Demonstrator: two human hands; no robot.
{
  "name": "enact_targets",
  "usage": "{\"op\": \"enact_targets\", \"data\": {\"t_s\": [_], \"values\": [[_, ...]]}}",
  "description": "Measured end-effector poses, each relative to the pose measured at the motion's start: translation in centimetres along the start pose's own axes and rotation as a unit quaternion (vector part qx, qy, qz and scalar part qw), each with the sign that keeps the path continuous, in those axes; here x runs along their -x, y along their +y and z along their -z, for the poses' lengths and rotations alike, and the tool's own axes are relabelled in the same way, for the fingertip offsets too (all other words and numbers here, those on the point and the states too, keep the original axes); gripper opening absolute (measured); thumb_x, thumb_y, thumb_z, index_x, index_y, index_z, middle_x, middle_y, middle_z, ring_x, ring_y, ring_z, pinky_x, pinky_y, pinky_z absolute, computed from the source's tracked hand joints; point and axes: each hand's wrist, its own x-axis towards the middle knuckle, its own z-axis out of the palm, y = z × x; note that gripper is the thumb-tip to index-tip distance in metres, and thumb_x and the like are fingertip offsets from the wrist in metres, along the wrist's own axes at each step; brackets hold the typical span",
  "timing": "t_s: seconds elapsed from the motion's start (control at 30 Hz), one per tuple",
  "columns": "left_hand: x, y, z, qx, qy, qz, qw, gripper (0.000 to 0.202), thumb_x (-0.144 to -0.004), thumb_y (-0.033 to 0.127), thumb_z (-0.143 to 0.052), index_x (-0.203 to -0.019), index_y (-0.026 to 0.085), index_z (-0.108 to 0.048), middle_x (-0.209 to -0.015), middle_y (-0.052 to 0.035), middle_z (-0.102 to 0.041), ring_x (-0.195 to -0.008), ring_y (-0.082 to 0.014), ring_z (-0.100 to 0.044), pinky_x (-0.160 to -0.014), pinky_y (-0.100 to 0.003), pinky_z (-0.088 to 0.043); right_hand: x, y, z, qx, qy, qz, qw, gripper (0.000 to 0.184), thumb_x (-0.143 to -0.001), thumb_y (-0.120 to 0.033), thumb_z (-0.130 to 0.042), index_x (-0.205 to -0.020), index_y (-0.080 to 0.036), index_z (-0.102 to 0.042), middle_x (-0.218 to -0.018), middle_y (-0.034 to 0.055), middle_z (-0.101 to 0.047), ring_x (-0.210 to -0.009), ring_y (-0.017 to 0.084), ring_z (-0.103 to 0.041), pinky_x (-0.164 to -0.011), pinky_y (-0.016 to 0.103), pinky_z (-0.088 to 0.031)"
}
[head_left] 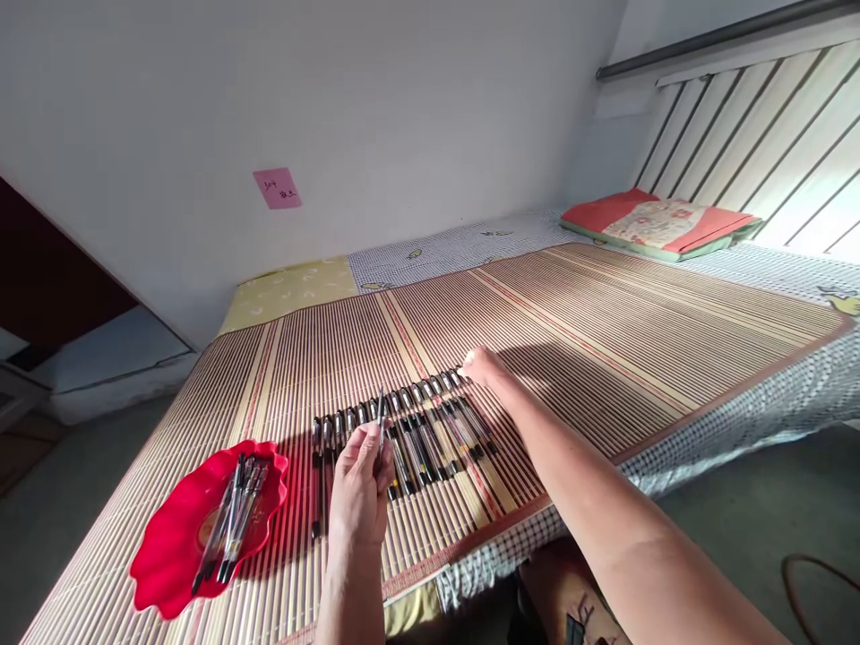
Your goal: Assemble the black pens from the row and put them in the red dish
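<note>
Pens [425,445] lie in a row, long axes pointing away, right hand [482,365] at its right end, fingers curled, hold unclear, left hand [361,470] gripping another pen [382,408].

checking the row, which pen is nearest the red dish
The leftmost pen in the row; all others there lie farther right, away from the red dish.

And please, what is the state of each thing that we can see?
Mat: spread flat
Row of pens: lying side by side
Left hand: closed on a pen
Right hand: at the row's right end, grip unclear
Red dish: upright, holding loose pens
Red and floral cloth: folded
Pink note: stuck to the wall
</note>
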Motion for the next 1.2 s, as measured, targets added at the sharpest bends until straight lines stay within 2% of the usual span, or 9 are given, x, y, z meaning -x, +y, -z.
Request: {"op": "enact_targets", "data": {"t_s": [0.33, 0.5, 0.57, 0.63, 0.7, 0.73, 0.97, 1.1, 1.2], "values": [[0.1, -0.1, -0.8, -0.005, 0.013, 0.002, 1.0, 0.05, -0.069, 0.052, -0.092, -0.085, 0.018, -0.06, -0.058, 0.0088, -0.048, -0.044, -0.002, -0.029, -0.042, -0.014, -0.022, 0.9, 0.2, 0.2, -0.071, 0.031, 0.014, 0.997, 0.009, -0.083, -0.019, -0.08, -0.076, -0.016, -0.076, -0.07, 0.0066, -0.075, -0.065, 0.019, -0.07, -0.052, 0.025, -0.047], [0.1, -0.7, -1.1, -0.007, 0.013, -0.056, 0.998, 0.042, -0.073, 0.046, -0.092, -0.09, 0.019, -0.064, -0.063, 0.0071, -0.053, -0.047, -0.0038, -0.034, -0.043, -0.014, -0.026, 4.2, -1.0, 1.3, -0.161, 0.056, 0.075, 0.982, 0.013, -0.096, -0.026, -0.069, -0.098, -0.015, -0.075, -0.099, 0.0102, -0.079, -0.079, 0.018, -0.073, -0.063, 0.026, -0.054], [0.1, -1.0, -1.3, -0.018, 0.013, -0.081, 0.996, 0.04, -0.074, 0.044, -0.091, -0.092, 0.019, -0.065, -0.064, 0.0071, -0.052, -0.048, -0.004, -0.035, -0.044, -0.015, -0.026, 6.9, -1.9, 1.3, -0.24, 0.013, 0.141, 0.96, 0.021, -0.101, -0.036, -0.064, -0.101, -0.018, -0.074, -0.1, 0.0079, -0.078, -0.079, 0.016, -0.073, -0.067, 0.026, -0.057], [0.1, -1.2, -1.6, -0.032, 0.014, -0.1, 0.994, 0.039, -0.074, 0.043, -0.091, -0.092, 0.02, -0.065, -0.067, 0.007, -0.052, -0.048, -0.0039, -0.034, -0.044, -0.015, -0.026, 9.8, -3.0, 1.0, -0.371, -0.078, 0.228, 0.897, 0.029, -0.099, -0.047, -0.066, -0.093, -0.019, -0.074, -0.096, 0.0078, -0.077, -0.078, 0.016, -0.071, -0.072, 0.03, -0.059], [0.2, -1.6, -1.7, -0.049, 0.021, -0.114, 0.992, 0.039, -0.072, 0.041, -0.093, -0.09, 0.02, -0.065, -0.071, 0.0061, -0.055, -0.049, -0.0041, -0.035, -0.045, -0.016, -0.027, 12.2, -4.2, 0.5, -0.448, -0.123, 0.26, 0.846, 0.035, -0.093, -0.055, -0.072, -0.089, -0.02, -0.073, -0.093, 0.0069, -0.075, -0.078, 0.017, -0.07, -0.076, 0.033, -0.059], [0.1, -1.8, -1.7, -0.059, 0.027, -0.121, 0.991, 0.039, -0.072, 0.041, -0.093, -0.09, 0.021, -0.066, -0.073, 0.0053, -0.057, -0.051, -0.0046, -0.036, -0.047, -0.017, -0.028, 13.2, -4.7, 0.3, -0.468, -0.131, 0.257, 0.835, 0.036, -0.09, -0.056, -0.075, -0.088, -0.02, -0.074, -0.091, 0.0059, -0.074, -0.079, 0.017, -0.07, -0.076, 0.033, -0.058], [0.4, -2.5, -1.6, -0.165, 0.068, -0.164, 0.97, 0.028, -0.076, 0.036, -0.089, -0.096, 0.023, -0.073, -0.063, 0.0071, -0.045, -0.055, -0.0099, -0.035, -0.051, -0.021, -0.028, 14.4, -6.2, -1.1, -0.54, -0.117, 0.204, 0.808, 0.036, -0.075, -0.052, -0.089, -0.083, -0.021, -0.073, -0.078, 0.0008, -0.068, -0.074, 0.016, -0.065, -0.072, 0.032, -0.054], [1.0, -2.2, -2.2, -0.233, 0.106, -0.204, 0.945, 0.021, -0.081, 0.036, -0.084, -0.097, 0.024, -0.078, -0.072, 0.003, -0.057, -0.058, -0.0112, -0.041, -0.055, -0.022, -0.032, 14.4, -6.3, -1.1, -0.544, -0.121, 0.236, 0.796, 0.032, -0.079, -0.051, -0.086, -0.08, -0.022, -0.072, -0.079, -0.0002, -0.066, -0.076, 0.016, -0.063, -0.078, 0.032, -0.053], [1.3, -2.1, -2.2, -0.231, 0.096, -0.188, 0.95, 0.023, -0.083, 0.042, -0.082, -0.095, 0.023, -0.077, -0.073, 0.0017, -0.062, -0.055, -0.0109, -0.041, -0.051, -0.023, -0.03, 14.6, -6.2, -0.9, -0.55, -0.129, 0.232, 0.792, 0.029, -0.082, -0.05, -0.083, -0.081, -0.023, -0.072, -0.083, 0.0002, -0.067, -0.081, 0.016, -0.063, -0.084, 0.033, -0.052]]}}
